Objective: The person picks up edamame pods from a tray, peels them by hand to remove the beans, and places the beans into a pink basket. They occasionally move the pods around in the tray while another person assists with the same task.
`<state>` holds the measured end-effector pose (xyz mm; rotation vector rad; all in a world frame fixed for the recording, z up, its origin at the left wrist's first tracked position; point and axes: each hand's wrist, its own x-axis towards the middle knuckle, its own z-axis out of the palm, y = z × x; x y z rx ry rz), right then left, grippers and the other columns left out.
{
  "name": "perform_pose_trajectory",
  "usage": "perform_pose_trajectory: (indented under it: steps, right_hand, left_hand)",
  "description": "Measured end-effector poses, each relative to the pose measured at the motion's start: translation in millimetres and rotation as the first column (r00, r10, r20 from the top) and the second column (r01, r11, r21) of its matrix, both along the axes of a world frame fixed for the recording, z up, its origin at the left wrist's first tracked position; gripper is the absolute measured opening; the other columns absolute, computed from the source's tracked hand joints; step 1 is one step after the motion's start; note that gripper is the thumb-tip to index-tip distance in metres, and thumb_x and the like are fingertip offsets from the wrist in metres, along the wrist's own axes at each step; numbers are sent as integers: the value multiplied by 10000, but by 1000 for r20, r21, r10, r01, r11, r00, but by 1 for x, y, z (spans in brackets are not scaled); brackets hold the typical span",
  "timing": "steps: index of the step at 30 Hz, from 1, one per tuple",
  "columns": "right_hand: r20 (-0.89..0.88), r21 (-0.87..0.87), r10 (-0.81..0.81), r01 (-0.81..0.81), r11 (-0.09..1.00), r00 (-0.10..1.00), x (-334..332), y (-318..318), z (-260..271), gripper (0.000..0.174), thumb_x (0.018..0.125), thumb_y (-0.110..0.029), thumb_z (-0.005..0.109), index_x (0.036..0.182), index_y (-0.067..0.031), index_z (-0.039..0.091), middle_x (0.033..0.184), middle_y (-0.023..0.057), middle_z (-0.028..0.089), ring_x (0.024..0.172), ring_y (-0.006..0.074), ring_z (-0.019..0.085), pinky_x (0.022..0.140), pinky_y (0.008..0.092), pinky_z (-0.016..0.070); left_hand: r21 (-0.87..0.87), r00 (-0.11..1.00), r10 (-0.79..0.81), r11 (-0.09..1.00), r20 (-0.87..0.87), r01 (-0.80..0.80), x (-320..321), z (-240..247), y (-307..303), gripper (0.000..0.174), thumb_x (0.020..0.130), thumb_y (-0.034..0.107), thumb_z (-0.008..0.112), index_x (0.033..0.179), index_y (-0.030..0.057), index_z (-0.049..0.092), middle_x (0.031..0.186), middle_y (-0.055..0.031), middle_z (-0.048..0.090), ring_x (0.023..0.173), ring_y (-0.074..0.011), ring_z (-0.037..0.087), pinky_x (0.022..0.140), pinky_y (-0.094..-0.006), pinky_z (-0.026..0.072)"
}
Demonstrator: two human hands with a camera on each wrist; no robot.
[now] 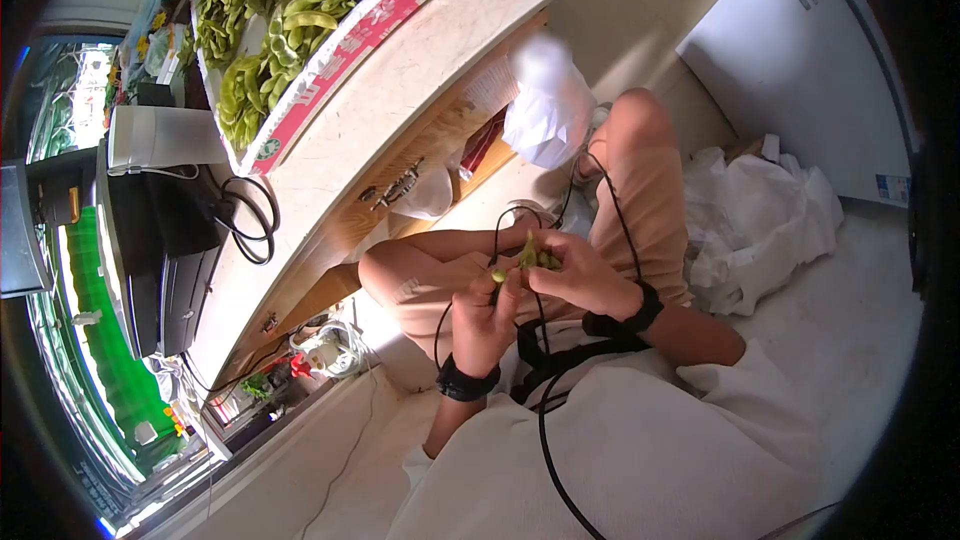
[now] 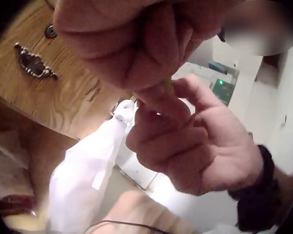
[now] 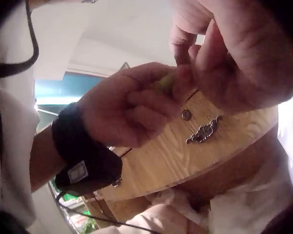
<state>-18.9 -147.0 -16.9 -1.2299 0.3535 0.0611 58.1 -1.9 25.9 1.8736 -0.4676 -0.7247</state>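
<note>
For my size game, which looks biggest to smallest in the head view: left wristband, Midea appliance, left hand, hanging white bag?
1. Midea appliance
2. Hanging white bag
3. Left hand
4. Left wristband

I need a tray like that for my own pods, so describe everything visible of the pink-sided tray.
The tray looks shallow and possibly cardboard, its near wall pink-red with white markings and round green emblems. It rests on the pale tabletop, holding many green pods. The picture's top edge cuts it off. Neither the left hand nor the right hand touches it.
</note>
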Motion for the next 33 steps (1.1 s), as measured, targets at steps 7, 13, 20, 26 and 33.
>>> perform_pose_trajectory:
  steps: [7,13,20,26,33]
  right_hand:
    - [-1,201,1,-1,980,1000,3,1,7,233,823,-81,517,1043,-9,539,877,-35,511,774,25,453,645,179,395]
    - [-2,348,54,-50,936,999,1,-6,12,195,866,-118,621,1027,-36,546,874,-33,529,776,4,472,624,145,395]
    - [-2,412,102,-92,906,995,-2,-9,1,170,862,-115,596,1004,-30,556,819,-26,559,695,22,503,576,169,415]
    - [-39,238,69,-58,970,997,1,-8,10,179,866,-26,447,1002,-4,562,865,2,577,754,36,533,629,178,449]
    - [-2,123,-151,150,981,989,-5,0,1,168,871,-28,447,975,11,573,844,-8,561,715,23,508,587,175,430]
  left_hand:
    - [190,939,-133,979,318,74,-1,16,-11,217,825,76,618,1034,23,642,726,-184,624,607,-257,642,558,-325,484]
    - [58,951,-108,994,289,96,2,6,-4,235,844,85,611,1069,19,629,726,-170,634,640,-207,653,586,-296,494]
    - [-5,985,-107,994,138,108,3,4,3,220,868,77,584,1067,-13,614,716,-146,642,649,-128,621,590,-274,486]
    - [164,973,-181,974,142,158,2,18,-9,224,859,58,568,1064,-20,611,719,-146,649,621,-169,637,576,-275,487]
    - [223,932,-167,970,322,97,1,15,-6,227,850,53,575,1064,-11,616,694,-151,636,582,-195,631,542,-288,477]
